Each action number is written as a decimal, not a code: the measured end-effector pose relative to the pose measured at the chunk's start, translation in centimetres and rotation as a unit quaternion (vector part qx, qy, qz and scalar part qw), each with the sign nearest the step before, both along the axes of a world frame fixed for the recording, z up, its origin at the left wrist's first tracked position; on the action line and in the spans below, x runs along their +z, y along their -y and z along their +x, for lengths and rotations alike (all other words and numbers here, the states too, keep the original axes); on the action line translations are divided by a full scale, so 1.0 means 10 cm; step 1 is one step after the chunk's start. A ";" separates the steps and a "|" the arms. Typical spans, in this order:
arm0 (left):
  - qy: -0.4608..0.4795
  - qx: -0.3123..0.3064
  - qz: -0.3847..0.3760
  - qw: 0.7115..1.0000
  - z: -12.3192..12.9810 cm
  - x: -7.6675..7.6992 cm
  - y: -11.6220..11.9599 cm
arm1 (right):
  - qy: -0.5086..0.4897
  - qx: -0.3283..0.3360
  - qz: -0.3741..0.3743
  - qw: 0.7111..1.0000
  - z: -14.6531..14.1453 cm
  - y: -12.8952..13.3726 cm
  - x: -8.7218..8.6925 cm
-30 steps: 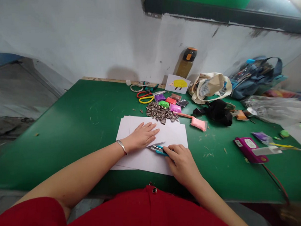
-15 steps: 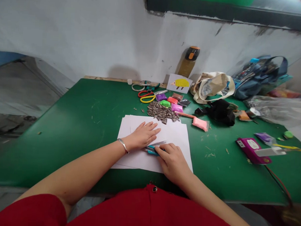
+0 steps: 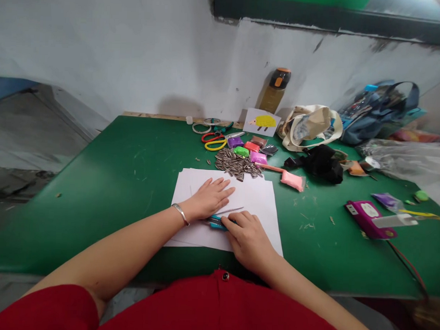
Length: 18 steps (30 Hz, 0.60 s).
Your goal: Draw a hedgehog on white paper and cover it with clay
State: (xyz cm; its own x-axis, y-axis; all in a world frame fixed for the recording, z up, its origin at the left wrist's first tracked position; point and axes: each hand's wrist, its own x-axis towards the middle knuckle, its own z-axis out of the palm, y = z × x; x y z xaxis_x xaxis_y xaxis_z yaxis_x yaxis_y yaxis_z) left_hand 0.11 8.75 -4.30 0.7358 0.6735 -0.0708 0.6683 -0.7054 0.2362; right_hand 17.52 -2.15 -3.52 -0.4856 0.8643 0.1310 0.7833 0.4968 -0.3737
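Note:
My left hand point(image 3: 211, 198) lies flat on a stack of white paper point(image 3: 260, 200), fingers spread. In my right hand point(image 3: 251, 236) is a blue utility knife point(image 3: 217, 222), gripped low over the paper with its front end pointing left, just below my left hand. The knife's blade tip is too small to make out. A thin dark slit or line point(image 3: 233, 210) shows on the sheet between my two hands. Just beyond the paper's far edge lies a heap of striped sunflower seeds point(image 3: 234, 163), a few of them on the sheet.
Behind the seeds lie scissors point(image 3: 216, 144), pliers point(image 3: 223, 128) and several coloured clay packets point(image 3: 258, 157). A hedgehog picture card point(image 3: 262, 121) leans near a bottle point(image 3: 274, 92). Bags point(image 3: 311, 127) stand at the back right, and a magenta glue-gun-like device point(image 3: 369, 221) lies at the right.
My right hand and the utility knife have slid slightly left, toward my left hand. More of the thin line on the paper shows. My left hand has stayed in place.

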 end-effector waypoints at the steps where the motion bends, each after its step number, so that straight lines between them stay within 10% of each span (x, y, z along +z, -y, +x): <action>1: 0.001 0.000 0.001 1.000 0.00 0.00 0.00 | -0.001 -0.002 0.000 1.000 -0.01 0.00 0.00; 10: 0.000 0.010 -0.006 1.000 0.01 -0.02 -0.01 | 0.005 0.069 -0.019 0.997 -0.15 0.05 0.13; 18: -0.001 0.002 -0.001 1.000 0.00 0.04 0.04 | -0.028 0.050 -0.016 0.998 0.76 0.22 0.13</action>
